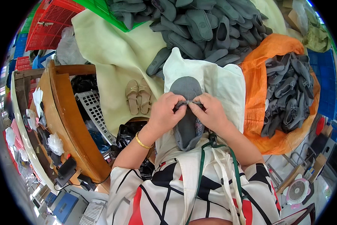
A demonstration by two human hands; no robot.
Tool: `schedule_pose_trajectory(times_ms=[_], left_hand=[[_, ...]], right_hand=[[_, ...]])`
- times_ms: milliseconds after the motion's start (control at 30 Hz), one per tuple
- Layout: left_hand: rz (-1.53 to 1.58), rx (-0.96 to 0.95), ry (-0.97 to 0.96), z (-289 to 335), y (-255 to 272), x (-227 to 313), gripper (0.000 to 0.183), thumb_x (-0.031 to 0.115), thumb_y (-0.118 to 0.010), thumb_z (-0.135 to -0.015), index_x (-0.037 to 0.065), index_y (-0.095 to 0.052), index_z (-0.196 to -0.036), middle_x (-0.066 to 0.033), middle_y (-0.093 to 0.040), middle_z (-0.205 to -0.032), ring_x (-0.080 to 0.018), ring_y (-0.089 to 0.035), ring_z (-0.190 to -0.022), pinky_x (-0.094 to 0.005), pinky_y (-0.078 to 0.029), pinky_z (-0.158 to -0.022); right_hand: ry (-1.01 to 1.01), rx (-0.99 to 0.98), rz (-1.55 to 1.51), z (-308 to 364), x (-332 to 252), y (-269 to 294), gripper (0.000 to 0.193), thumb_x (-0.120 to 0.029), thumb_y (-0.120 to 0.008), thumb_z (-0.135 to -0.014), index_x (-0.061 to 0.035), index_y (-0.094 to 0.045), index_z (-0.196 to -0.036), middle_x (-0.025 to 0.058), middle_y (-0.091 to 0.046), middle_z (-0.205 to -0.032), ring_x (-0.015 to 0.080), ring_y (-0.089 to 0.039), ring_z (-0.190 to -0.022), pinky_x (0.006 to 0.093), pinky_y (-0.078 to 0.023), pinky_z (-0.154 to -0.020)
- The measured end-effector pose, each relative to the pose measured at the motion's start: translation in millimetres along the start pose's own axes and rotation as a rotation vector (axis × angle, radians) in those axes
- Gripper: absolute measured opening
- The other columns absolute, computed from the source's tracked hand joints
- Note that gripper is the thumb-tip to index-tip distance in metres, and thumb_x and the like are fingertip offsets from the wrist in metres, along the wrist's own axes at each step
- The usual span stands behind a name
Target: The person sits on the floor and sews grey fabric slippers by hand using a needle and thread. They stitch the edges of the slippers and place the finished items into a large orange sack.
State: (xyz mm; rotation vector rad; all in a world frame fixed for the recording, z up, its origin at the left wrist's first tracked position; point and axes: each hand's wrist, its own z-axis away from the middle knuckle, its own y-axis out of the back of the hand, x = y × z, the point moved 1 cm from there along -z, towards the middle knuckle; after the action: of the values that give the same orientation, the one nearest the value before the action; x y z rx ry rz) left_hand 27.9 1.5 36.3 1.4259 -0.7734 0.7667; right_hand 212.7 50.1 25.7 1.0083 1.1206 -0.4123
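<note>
- Shoe [186,85] of gray fabric lies over white cloth [228,88], toe pointing away.
- My left hand [166,113] and right hand [211,113] pinch what seems its strap [180,103], partly hidden by my grip.
- Gray shoes [199,26] heap beyond; more fill an orange sack [255,90] at my right.

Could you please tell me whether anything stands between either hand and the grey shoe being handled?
Nothing visible does: the left hand and right hand both grip the grey shoe directly, near its middle. The white cloth lies beneath it, not in between.
</note>
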Motion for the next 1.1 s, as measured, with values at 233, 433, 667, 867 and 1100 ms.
schedule_pose_trajectory(times_ms=[233, 433, 667, 867, 1100], left_hand=[[0.208, -0.235, 0.256, -14.4, 10.3, -1.7, 0.017, 0.018, -0.064, -0.089, 0.003, -0.059, -0.096, -0.0094, -0.064, -0.082, -0.0208, -0.061, -0.069, -0.0326, -0.048, -0.060], [0.658, -0.256, 0.587, -23.3, 7.6, -13.3, 0.022, 0.027, -0.061, -0.097, 0.006, -0.060, -0.094, 0.0007, -0.062, -0.077, -0.0051, -0.057, -0.061, -0.0212, -0.047, -0.053], [0.720, -0.202, 0.614, -20.0, 2.6, -15.4, 0.021, 0.027, -0.063, -0.096, 0.007, -0.061, -0.092, 0.0012, -0.062, -0.074, -0.0045, -0.056, -0.058, -0.0189, -0.046, -0.051], [0.704, -0.168, 0.624, -18.9, 0.1, -14.7, 0.020, 0.027, -0.064, -0.095, 0.008, -0.061, -0.091, 0.0007, -0.062, -0.072, -0.0045, -0.054, -0.054, -0.0185, -0.043, -0.048], [0.675, -0.148, 0.614, -20.0, -2.2, -13.9, 0.020, 0.027, -0.065, -0.094, 0.007, -0.061, -0.090, -0.0005, -0.062, -0.071, -0.0047, -0.053, -0.051, -0.0189, -0.042, -0.046]], right_hand=[[0.007, -0.144, 0.103, 11.1, -11.2, 12.0, 0.023, -0.020, -0.071, -0.083, -0.0016, -0.060, -0.076, 0.0121, -0.056, -0.071, 0.0306, -0.058, -0.068, 0.0391, -0.047, -0.060], [0.163, -0.008, 0.502, 13.1, -8.1, 43.0, 0.025, -0.018, -0.069, -0.083, -0.0032, -0.058, -0.067, 0.0119, -0.056, -0.068, 0.0318, -0.058, -0.067, 0.0412, -0.047, -0.059], [0.076, 0.212, 0.345, 2.2, 11.7, 51.9, 0.023, -0.016, -0.067, -0.088, -0.0006, -0.060, -0.072, 0.0130, -0.055, -0.067, 0.0289, -0.057, -0.065, 0.0392, -0.045, -0.059], [0.011, 0.096, 0.123, 6.1, 13.4, 28.3, 0.028, -0.026, -0.068, -0.088, -0.0002, -0.062, -0.080, 0.0153, -0.056, -0.073, 0.0320, -0.059, -0.072, 0.0404, -0.047, -0.064], [0.042, -0.125, 0.373, 14.6, 27.9, 15.1, 0.033, -0.032, -0.065, -0.088, -0.0009, -0.061, -0.077, 0.0168, -0.060, -0.078, 0.0368, -0.060, -0.075, 0.0445, -0.048, -0.067]])
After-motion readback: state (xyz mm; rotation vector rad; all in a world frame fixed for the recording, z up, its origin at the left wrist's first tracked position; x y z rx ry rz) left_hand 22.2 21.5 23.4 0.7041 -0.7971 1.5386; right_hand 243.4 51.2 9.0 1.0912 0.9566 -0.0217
